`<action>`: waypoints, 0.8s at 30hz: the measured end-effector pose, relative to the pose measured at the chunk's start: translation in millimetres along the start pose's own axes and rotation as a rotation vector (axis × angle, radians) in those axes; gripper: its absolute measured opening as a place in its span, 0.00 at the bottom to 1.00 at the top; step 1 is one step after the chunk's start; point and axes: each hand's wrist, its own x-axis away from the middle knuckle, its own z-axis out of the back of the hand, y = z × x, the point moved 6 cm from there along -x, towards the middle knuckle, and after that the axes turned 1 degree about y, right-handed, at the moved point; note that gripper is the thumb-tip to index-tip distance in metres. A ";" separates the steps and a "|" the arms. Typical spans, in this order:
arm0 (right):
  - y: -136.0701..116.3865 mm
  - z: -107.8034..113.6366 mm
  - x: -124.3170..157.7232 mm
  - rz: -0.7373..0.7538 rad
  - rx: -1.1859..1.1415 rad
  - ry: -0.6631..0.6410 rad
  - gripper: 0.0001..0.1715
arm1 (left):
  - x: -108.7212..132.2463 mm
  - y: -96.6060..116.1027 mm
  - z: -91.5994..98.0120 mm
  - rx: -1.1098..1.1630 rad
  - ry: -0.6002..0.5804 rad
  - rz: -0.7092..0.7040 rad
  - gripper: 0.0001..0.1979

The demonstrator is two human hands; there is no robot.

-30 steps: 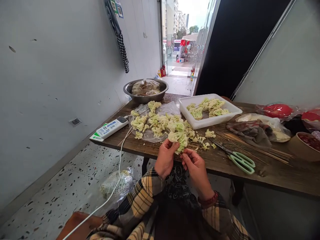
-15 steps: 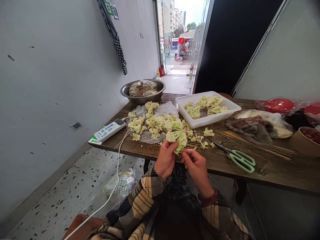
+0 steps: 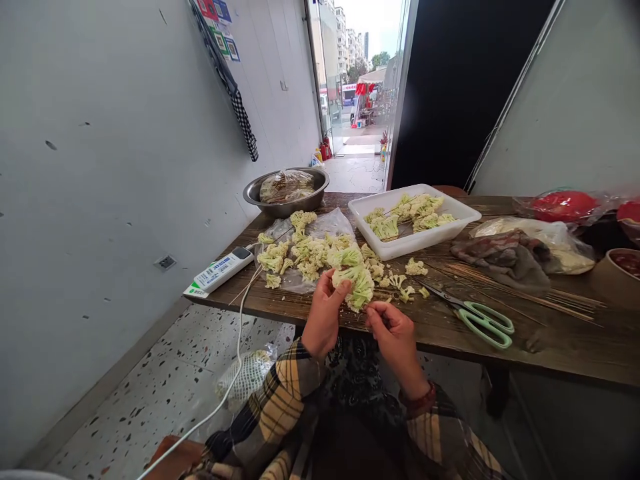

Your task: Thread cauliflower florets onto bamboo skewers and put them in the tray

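My left hand (image 3: 324,312) is closed on a cauliflower floret (image 3: 356,283), held up at the near edge of the wooden table (image 3: 550,340). Just right of it, my right hand (image 3: 393,327) pinches something thin at the floret's base; I cannot make out what. Beyond my hands a heap of cut cauliflower florets (image 3: 310,251) lies on a clear plastic sheet. A white tray (image 3: 369,223) with more florets in it stands behind the heap, to the right.
Green-handled scissors (image 3: 475,315) and several bamboo skewers (image 3: 520,291) lie right of my hands. A steel bowl (image 3: 260,195) sits at the table's far left, a white power strip (image 3: 216,271) with its cable at the left edge. Cloth, bags and red-lidded containers (image 3: 560,205) crowd the right.
The view has shifted slightly. My left hand has lifted and turned the floret a little; my right hand stays pinched at its base.
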 end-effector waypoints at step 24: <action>-6.5 2.8 3.4 0.092 0.078 -0.017 0.14 | -1.5 1.4 -14.9 0.054 0.055 0.063 0.09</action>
